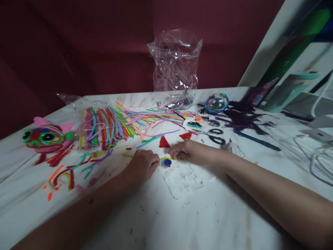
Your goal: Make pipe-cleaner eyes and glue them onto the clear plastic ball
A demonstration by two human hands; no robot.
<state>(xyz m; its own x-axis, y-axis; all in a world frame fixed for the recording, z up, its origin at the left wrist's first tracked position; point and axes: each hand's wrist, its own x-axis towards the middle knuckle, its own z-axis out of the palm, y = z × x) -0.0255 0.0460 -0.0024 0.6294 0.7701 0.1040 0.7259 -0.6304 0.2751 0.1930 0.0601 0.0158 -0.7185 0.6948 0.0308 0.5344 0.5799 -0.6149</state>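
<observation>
A small coiled disc of coloured pipe cleaner (165,162), with blue, red and yellow rings, lies on a white sheet of paper (186,178) on the table. My left hand (142,166) is curled shut at the disc's left edge. My right hand (188,152) is closed at its right edge, fingertips pinching the yellow outer strand. Just beyond the hands lie two red pipe-cleaner triangles (164,142).
A pile of coloured pipe cleaners (114,125) spills from a clear bag at the left. A pipe-cleaner animal face (48,138) sits far left. Scissors (214,133), a blue pen (256,140), a clear ball (216,102), purple strands and an upright plastic bag (175,62) lie behind.
</observation>
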